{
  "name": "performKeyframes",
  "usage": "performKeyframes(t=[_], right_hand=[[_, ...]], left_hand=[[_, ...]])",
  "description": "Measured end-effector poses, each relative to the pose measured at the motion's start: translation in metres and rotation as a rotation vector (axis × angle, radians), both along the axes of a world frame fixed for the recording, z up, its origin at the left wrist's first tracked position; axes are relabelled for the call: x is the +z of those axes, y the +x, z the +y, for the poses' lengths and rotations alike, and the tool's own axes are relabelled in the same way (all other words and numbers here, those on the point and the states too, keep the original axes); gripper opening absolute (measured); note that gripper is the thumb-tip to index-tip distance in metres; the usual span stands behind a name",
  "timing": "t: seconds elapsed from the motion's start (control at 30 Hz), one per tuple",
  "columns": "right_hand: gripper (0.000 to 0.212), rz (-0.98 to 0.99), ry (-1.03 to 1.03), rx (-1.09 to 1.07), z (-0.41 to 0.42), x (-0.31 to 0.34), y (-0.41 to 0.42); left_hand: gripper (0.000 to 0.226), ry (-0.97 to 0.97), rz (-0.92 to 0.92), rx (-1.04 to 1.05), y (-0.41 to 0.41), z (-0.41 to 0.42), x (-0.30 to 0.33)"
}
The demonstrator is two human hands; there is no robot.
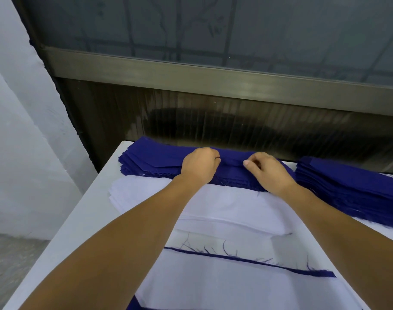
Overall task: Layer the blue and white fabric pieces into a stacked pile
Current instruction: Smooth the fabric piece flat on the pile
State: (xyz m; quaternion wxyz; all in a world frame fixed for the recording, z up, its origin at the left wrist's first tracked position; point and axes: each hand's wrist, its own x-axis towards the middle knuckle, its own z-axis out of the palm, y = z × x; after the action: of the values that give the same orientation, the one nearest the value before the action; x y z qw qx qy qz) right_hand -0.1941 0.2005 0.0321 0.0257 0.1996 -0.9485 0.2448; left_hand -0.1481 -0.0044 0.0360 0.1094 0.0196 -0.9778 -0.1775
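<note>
Your left hand [200, 165] and right hand [267, 170] rest curled on the far blue fabric stack [155, 161], fingers pinching its top piece. Just nearer you lies the white fabric stack [231, 206]. A second blue stack [347, 184] sits to the right on the white table [79, 220]. A frayed blue strip [247, 260] crosses the white pieces nearest you.

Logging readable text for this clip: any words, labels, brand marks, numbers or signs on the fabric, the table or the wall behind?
None readable.
Far dark blue fabric stack: plain, no label.
White fabric pile: plain.
Right dark blue fabric stack: plain.
Frosted window pane: only blurred shadows, no lettering.
</note>
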Motion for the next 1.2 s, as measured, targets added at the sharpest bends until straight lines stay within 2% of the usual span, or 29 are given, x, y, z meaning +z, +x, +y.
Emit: performKeyframes(t=[0.13, 0.33, 0.47, 0.57, 0.77, 0.83, 0.9, 1.0, 1.1, 1.2], right_hand=[[0.015, 0.060, 0.058, 0.024, -0.001, -0.001, 0.005], [0.015, 0.178, 0.087, 0.018, 0.008, 0.012, 0.028], [0.014, 0.240, 0.160, 0.070, 0.037, 0.019, 0.080], [0.006, 0.122, 0.116, 0.117, 0.069, 0.023, 0.136], [0.012, -0.314, 0.136, 0.161, 0.120, 0.024, 0.201], [0.016, -0.358, 0.162, 0.124, 0.126, 0.023, 0.205], [0.019, -0.293, 0.122, 0.048, 0.126, 0.026, 0.204], [0.023, 0.016, 0.076, -0.052, 0.123, 0.035, 0.204], [0.027, 0.315, 0.131, -0.043, 0.125, 0.038, 0.213], [0.035, 0.416, 0.231, 0.036, 0.138, 0.018, 0.229]], left_hand=[[0.022, -0.051, 0.061, -0.021, 0.006, -0.005, -0.006], [0.027, -0.176, 0.101, 0.114, 0.029, -0.053, -0.003], [0.025, -0.252, 0.134, -0.009, 0.077, -0.067, 0.012], [0.026, -0.262, 0.082, -0.162, 0.129, -0.059, 0.019], [0.022, -0.166, -0.190, -0.334, 0.205, -0.045, 0.025], [0.022, -0.162, -0.242, -0.340, 0.209, -0.044, 0.029], [0.024, -0.167, -0.252, -0.314, 0.207, -0.043, 0.035], [0.026, -0.185, -0.100, -0.235, 0.205, -0.039, 0.045], [0.021, -0.190, 0.137, -0.176, 0.213, -0.033, 0.048], [0.030, -0.251, 0.181, -0.284, 0.232, -0.027, 0.026]])
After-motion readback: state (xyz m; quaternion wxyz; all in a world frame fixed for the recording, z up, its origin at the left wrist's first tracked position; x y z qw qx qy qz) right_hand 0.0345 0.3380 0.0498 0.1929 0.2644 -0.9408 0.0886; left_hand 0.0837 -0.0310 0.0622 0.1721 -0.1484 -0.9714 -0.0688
